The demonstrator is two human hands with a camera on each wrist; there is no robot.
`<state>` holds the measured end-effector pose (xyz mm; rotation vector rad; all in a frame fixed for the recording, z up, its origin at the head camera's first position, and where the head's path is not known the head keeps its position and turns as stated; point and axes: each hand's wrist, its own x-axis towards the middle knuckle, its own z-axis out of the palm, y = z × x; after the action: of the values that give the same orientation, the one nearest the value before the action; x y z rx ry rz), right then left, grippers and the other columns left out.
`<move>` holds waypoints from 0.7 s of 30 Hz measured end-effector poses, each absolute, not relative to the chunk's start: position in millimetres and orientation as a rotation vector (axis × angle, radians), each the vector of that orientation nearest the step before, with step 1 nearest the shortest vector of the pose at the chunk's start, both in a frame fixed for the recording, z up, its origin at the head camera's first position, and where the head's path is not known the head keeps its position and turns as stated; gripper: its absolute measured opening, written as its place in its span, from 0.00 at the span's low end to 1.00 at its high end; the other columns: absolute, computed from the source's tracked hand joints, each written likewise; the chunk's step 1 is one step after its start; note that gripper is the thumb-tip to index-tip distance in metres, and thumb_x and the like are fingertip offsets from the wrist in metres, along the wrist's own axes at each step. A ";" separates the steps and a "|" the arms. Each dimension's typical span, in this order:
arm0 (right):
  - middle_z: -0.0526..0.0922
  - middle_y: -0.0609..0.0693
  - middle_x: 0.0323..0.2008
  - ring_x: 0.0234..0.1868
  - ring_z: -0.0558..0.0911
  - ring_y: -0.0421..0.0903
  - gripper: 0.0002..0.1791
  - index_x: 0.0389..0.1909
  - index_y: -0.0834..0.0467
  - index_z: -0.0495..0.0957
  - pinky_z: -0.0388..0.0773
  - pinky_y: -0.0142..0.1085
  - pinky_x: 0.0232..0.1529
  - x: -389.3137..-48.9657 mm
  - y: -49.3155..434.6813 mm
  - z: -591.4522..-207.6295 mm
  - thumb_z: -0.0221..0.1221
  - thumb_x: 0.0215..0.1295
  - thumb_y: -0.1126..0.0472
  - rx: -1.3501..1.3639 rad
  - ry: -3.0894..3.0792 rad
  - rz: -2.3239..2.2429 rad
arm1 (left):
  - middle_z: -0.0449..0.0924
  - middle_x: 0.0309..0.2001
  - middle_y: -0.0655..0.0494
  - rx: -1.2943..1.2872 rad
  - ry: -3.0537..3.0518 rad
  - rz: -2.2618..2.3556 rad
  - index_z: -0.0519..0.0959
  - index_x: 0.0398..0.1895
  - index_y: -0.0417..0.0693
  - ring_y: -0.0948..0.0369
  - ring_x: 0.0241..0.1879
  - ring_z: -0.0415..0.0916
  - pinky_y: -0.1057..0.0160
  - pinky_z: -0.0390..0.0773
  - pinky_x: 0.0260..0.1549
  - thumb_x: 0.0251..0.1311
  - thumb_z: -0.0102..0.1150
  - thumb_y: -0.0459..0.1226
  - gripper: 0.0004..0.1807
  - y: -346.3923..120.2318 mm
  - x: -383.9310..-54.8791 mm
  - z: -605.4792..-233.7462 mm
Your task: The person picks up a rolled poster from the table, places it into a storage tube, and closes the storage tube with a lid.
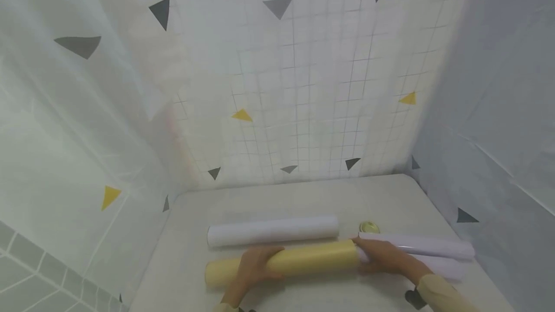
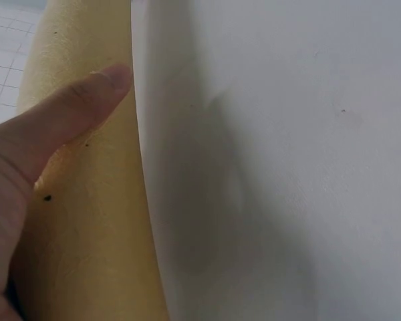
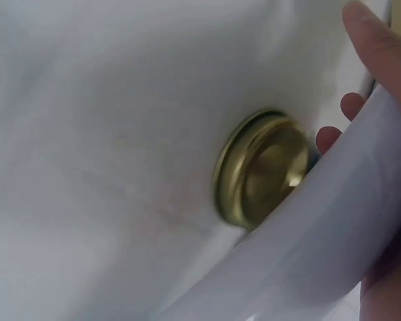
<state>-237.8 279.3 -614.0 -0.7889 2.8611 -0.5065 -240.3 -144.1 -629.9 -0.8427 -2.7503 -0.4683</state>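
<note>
A long yellow cardboard-like tube point(image 1: 312, 258) lies across the front of the white table. My left hand point(image 1: 255, 266) grips it around its left half; in the left wrist view the thumb point(image 2: 87, 103) rests along the yellow surface. At the tube's right end, my right hand point(image 1: 381, 255) holds a pale rolled sheet point(image 1: 442, 267), whose near end meets the tube's mouth. Whether it is inside cannot be told. In the right wrist view, fingertips point(image 3: 329, 138) show past the roll point(image 3: 327, 207). Beside them lies a round gold lid point(image 3: 267, 174).
Behind the yellow tube lies a white roll point(image 1: 273, 231). Another glossy pale roll point(image 1: 433, 247) lies at the right, just behind the held one. White sheeting with grey and yellow triangles surrounds the white table point(image 1: 277, 201) at the back and sides.
</note>
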 end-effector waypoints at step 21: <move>0.87 0.40 0.51 0.50 0.85 0.40 0.30 0.59 0.47 0.77 0.84 0.45 0.53 -224.9 296.7 -618.7 0.74 0.55 0.50 -0.867 2.936 -0.417 | 0.92 0.42 0.66 -0.834 -2.706 -0.450 0.85 0.54 0.65 0.65 0.34 0.86 0.70 0.79 0.33 0.29 0.78 0.66 0.41 -143.4 -237.6 -632.8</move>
<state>-224.9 296.7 -618.7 -0.8666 2.9363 -0.4174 -237.6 -143.4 -632.8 -0.8335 -2.7063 -0.4502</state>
